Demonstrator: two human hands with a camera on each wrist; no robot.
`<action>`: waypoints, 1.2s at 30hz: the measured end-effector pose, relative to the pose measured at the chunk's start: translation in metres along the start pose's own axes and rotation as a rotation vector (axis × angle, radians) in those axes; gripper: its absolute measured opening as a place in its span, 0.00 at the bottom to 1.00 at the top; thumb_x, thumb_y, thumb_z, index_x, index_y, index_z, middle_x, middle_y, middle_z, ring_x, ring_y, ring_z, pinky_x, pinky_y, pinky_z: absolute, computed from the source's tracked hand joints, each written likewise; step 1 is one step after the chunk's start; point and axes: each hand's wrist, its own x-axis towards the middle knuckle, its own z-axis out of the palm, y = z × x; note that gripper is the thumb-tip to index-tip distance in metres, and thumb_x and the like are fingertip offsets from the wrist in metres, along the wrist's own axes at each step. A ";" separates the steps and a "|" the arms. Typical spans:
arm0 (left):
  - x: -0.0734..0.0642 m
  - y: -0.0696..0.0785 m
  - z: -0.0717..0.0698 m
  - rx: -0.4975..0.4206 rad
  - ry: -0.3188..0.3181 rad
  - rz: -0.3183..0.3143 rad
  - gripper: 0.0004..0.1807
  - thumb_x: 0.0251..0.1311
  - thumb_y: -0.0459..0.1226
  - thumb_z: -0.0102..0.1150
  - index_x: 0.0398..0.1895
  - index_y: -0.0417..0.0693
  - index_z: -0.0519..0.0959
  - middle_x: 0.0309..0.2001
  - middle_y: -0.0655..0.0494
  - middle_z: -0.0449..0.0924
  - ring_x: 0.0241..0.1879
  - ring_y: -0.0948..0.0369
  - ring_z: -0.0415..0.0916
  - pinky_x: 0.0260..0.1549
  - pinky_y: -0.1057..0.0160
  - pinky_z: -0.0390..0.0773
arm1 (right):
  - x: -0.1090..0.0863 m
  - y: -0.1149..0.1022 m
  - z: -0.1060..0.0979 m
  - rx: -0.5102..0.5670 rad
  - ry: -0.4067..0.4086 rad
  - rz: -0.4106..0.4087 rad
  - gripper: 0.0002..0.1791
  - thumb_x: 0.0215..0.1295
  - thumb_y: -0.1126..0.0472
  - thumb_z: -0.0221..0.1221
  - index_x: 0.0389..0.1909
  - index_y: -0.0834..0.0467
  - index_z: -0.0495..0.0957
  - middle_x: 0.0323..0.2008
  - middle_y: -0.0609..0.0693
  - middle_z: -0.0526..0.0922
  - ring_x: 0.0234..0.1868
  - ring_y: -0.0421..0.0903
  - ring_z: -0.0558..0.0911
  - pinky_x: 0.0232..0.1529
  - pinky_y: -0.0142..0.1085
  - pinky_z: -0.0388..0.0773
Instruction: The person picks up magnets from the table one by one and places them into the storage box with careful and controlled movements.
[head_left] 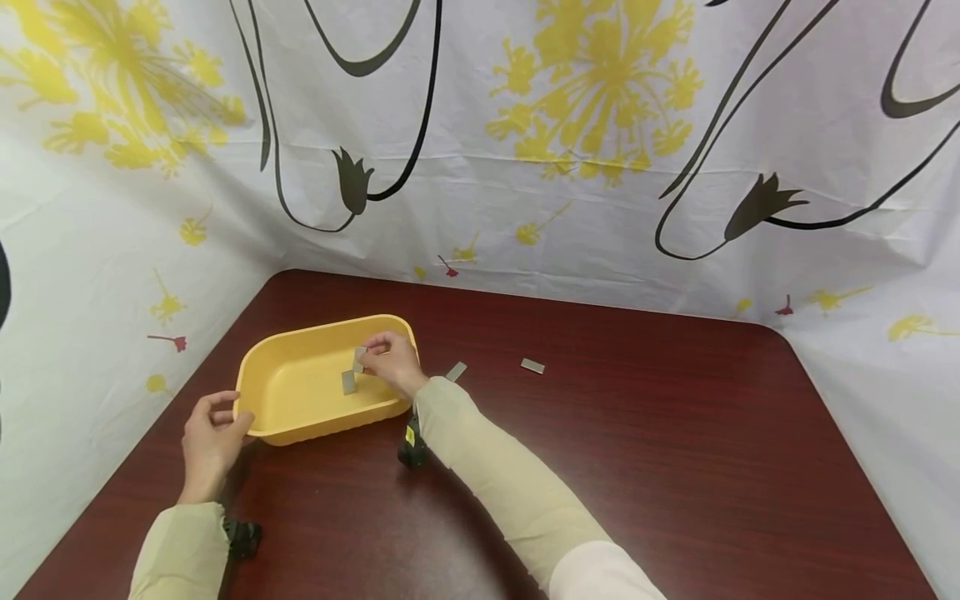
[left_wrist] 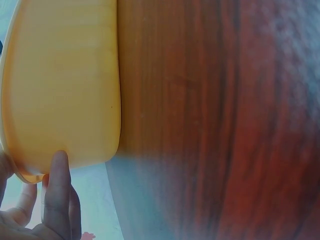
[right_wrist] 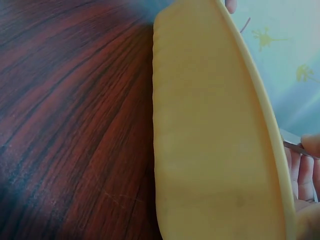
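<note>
A yellow plastic basin (head_left: 300, 404) stands on the table toward the left. My left hand (head_left: 210, 442) holds its left end, thumb at the rim; in the left wrist view a finger (left_wrist: 59, 185) lies against the outer wall. Over the basin's right part, my right hand (head_left: 395, 367) pinches a small flat grey rectangular piece (head_left: 359, 359). A similar grey piece (head_left: 348, 382) is in the basin just below it. In the right wrist view the basin wall hides most of that hand, and only the edge of the pinched piece (right_wrist: 294, 146) shows.
Two more flat grey pieces lie on the dark red-brown table (head_left: 637, 450): one piece (head_left: 456, 372) beside the right forearm, another piece (head_left: 532, 366) farther right. A white cloth (head_left: 465, 167) with yellow flower prints hangs behind the table and along its sides.
</note>
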 end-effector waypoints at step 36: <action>0.000 0.002 -0.001 -0.009 -0.028 -0.032 0.21 0.54 0.32 0.50 0.53 0.39 0.64 0.36 0.44 0.71 0.18 0.71 0.71 0.20 0.68 0.78 | 0.002 0.001 0.005 -0.230 0.040 0.036 0.06 0.51 0.72 0.59 0.32 0.63 0.74 0.25 0.49 0.70 0.25 0.42 0.72 0.24 0.30 0.77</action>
